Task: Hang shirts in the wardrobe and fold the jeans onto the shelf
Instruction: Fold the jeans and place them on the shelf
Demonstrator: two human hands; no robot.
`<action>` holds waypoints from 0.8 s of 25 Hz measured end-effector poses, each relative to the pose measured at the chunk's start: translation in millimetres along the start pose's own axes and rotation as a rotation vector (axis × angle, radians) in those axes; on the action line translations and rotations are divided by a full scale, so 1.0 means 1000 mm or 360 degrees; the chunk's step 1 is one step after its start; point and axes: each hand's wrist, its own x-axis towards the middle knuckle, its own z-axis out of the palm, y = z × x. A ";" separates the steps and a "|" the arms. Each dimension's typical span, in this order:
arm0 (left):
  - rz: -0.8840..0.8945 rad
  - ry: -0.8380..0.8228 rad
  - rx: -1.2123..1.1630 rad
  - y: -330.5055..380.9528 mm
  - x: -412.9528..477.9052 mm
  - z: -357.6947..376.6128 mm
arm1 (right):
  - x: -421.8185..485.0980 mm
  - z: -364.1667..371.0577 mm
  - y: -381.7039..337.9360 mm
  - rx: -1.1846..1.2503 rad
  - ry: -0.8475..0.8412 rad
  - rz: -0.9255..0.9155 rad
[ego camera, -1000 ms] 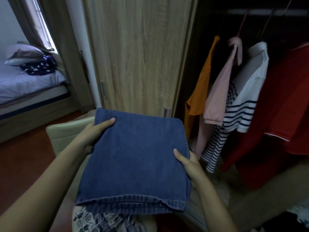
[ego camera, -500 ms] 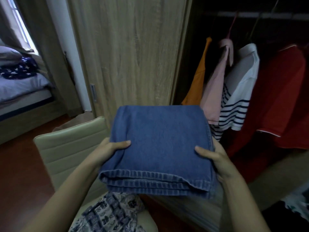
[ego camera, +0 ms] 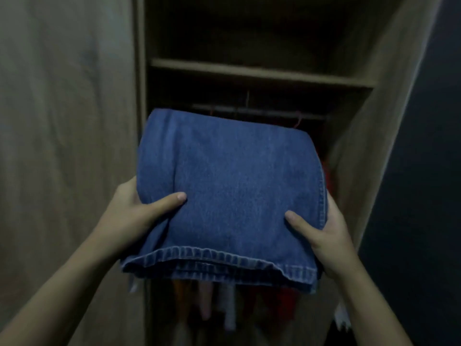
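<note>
We hold folded jeans (ego camera: 232,191) up before the open wardrobe (ego camera: 359,151): left grip (ego camera: 134,216) and right grip (ego camera: 324,233) both clamp their sides, thumbs on top. Wooden shelf (ego camera: 262,73) above, rail (ego camera: 259,112) behind, dim room.

jeans (ego camera: 232,196): blue denim, folded flat stack, hem edge nearest camera, held mid-air, frame centre
shelf (ego camera: 262,73): wooden, 12 o'clock from jeans
shirts (ego camera: 229,308): hanging, blurred, 6 o'clock below jeans
</note>
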 end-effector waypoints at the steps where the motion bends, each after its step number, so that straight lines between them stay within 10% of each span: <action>1: 0.0115 0.0017 0.0000 0.019 0.022 0.013 | 0.023 -0.011 -0.016 -0.0055 0.0080 -0.0136; 10: 0.0665 0.0232 0.0094 0.146 0.188 0.103 | 0.207 -0.088 -0.115 -0.0526 0.0415 -0.0976; 20: 0.0419 0.0204 0.0930 0.190 0.356 0.194 | 0.391 -0.128 -0.121 -0.1567 0.0542 -0.0456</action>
